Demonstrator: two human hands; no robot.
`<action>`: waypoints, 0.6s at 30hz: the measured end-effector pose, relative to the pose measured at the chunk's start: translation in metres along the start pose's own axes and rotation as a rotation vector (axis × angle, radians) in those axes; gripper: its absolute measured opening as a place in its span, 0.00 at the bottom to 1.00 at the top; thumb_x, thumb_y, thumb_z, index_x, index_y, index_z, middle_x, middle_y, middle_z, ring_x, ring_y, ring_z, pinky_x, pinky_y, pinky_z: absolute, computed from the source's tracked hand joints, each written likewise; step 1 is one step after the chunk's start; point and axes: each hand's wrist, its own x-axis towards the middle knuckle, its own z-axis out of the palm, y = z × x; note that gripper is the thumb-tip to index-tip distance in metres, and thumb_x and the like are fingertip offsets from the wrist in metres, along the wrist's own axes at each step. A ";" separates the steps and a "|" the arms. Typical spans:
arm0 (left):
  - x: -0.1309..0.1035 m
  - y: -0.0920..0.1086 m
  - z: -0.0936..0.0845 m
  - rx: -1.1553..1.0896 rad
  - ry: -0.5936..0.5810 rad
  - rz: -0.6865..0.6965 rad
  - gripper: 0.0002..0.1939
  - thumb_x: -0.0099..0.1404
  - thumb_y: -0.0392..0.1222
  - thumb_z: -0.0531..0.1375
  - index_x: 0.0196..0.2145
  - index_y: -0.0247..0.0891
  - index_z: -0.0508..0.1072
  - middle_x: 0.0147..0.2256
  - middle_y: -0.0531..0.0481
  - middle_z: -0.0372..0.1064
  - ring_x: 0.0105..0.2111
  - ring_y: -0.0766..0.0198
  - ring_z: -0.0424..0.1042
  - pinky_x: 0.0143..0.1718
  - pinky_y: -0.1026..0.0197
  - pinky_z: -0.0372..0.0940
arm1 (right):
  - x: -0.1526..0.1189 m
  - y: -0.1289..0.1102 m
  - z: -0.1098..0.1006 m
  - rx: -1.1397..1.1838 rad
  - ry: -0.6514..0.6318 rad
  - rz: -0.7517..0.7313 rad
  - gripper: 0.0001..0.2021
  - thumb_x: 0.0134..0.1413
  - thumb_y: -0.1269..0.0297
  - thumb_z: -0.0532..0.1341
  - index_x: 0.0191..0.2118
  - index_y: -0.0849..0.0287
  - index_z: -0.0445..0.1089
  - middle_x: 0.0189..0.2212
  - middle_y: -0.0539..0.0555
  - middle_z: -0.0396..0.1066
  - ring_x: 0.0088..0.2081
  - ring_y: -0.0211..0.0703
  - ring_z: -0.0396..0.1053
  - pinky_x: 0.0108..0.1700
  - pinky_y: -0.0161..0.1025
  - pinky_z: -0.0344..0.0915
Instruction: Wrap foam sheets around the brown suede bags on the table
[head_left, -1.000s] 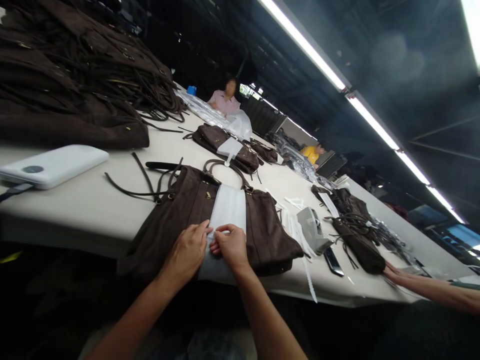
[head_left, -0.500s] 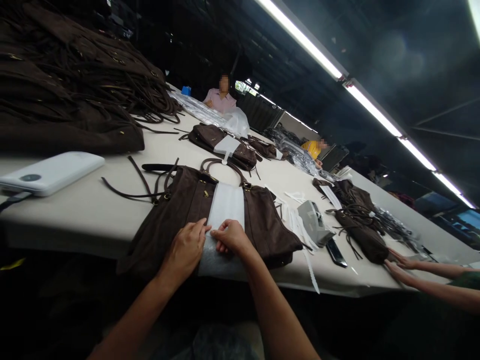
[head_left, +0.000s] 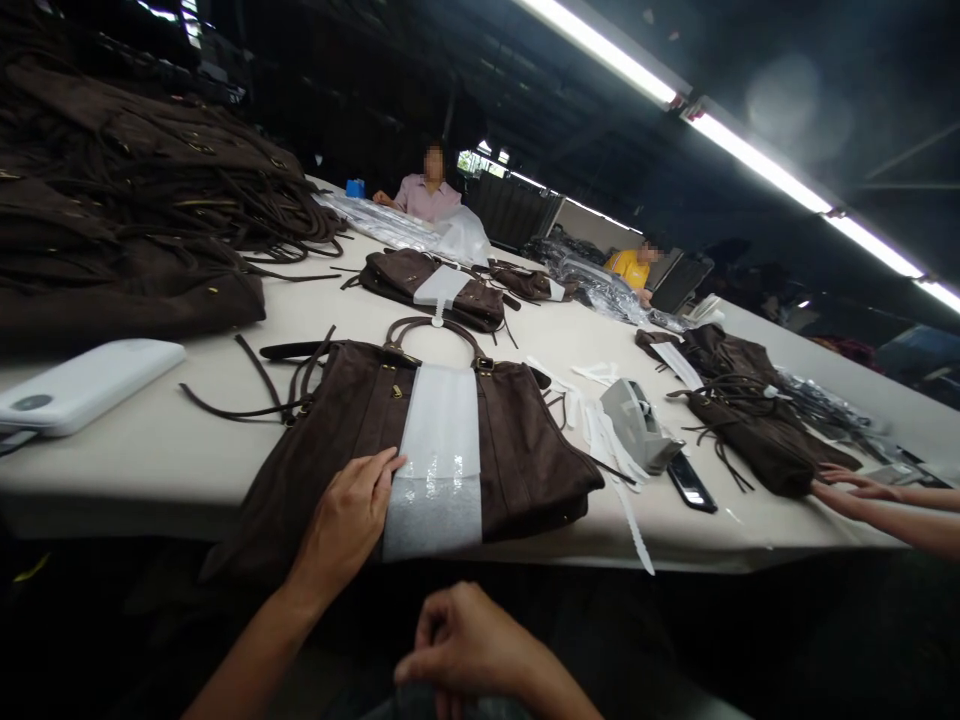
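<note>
In front of me a dark brown handbag (head_left: 517, 430) lies on the pale table, its looped handles pointing away. Around its middle runs a white foam sheet (head_left: 442, 410), with a glossy crosswise band where the upper layer ends over the lower. My left hand (head_left: 345, 510) rests flat on the bag, fingertips touching the sheet's left edge. Below the table edge, apart from the bag, my right hand (head_left: 476, 635) has its fingers curled together; whether anything is in them is hidden.
Right of the bag are white strips (head_left: 600, 440), a grey tape dispenser (head_left: 637, 425) and a phone (head_left: 690, 482). A white power bank (head_left: 94, 385) and piled brown bags (head_left: 135, 200) occupy the left. A co-worker's hands (head_left: 862, 490) touch another bag at right.
My right hand has left the foam sheet and dropped toward me, below the table edge. My left hand has stayed on the bag. The view has shifted slightly.
</note>
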 end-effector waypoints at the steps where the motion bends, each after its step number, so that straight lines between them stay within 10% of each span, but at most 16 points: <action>1: -0.003 0.004 -0.002 0.023 0.027 0.029 0.21 0.71 0.49 0.46 0.50 0.38 0.72 0.49 0.43 0.71 0.50 0.54 0.70 0.56 0.48 0.63 | -0.005 0.020 0.000 -0.006 -0.011 0.032 0.10 0.40 0.62 0.69 0.25 0.57 0.68 0.15 0.46 0.66 0.16 0.36 0.63 0.18 0.29 0.55; 7: -0.025 0.036 0.014 0.280 -0.138 0.477 0.44 0.61 0.56 0.60 0.67 0.38 0.47 0.65 0.40 0.53 0.64 0.47 0.53 0.62 0.44 0.57 | -0.015 0.085 -0.038 0.332 0.324 -0.028 0.20 0.40 0.53 0.66 0.37 0.62 0.69 0.18 0.50 0.69 0.18 0.37 0.64 0.20 0.31 0.57; 13: -0.025 0.049 0.062 0.569 -0.076 0.505 0.39 0.51 0.23 0.49 0.63 0.32 0.58 0.61 0.34 0.59 0.62 0.47 0.59 0.61 0.43 0.58 | -0.018 0.055 -0.083 0.426 0.563 -0.367 0.24 0.50 0.52 0.62 0.48 0.65 0.66 0.35 0.59 0.73 0.21 0.36 0.68 0.20 0.31 0.60; 18: 0.014 0.059 0.035 0.353 -0.149 0.440 0.35 0.48 0.27 0.50 0.55 0.38 0.69 0.52 0.44 0.72 0.49 0.55 0.73 0.51 0.57 0.69 | -0.020 0.026 -0.083 0.410 0.574 -0.606 0.19 0.54 0.62 0.60 0.51 0.59 0.67 0.39 0.56 0.71 0.36 0.44 0.71 0.30 0.35 0.69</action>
